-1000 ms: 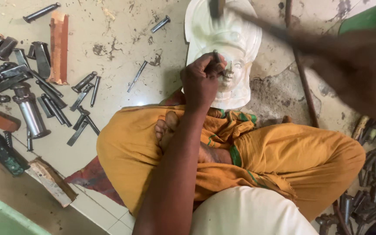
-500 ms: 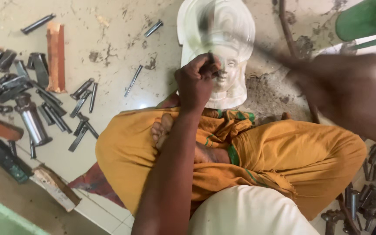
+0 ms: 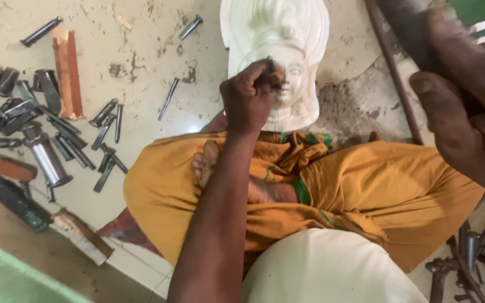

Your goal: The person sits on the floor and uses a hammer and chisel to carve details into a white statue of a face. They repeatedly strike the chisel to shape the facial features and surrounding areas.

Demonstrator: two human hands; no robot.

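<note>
A: Left hand (image 3: 248, 98) is closed around a thin dark chisel (image 3: 272, 70), tip set against the face of the white carved bust (image 3: 287, 50). The bust lies flat on the floor, head away from the person, its base just above the crossed legs.

B: Right hand?

A: Right hand (image 3: 467, 118) is up at the frame's right edge, close to the camera, fingers wrapped round a dark handle (image 3: 408, 33). It's blurred; can't make out the tool head, cut off at the top edge.

B: What else is hidden?

A: The left fist covers most of the chisel shaft and part of the carved face. The top of the bust runs out of frame.

B: Surroundings?

A: Orange cloth (image 3: 366, 185) over the legs, a bare foot (image 3: 206, 165) showing under the left forearm. Left of that, scattered steel chisels (image 3: 65, 132) on the dusty floor, a wooden block (image 3: 67, 73) and a metal cylinder (image 3: 46, 157). One loose chisel (image 3: 168, 99) lies between that pile and the bust. A long rod (image 3: 391, 67) runs along the floor right of the bust. More dark tools (image 3: 478, 247) bottom right.
</note>
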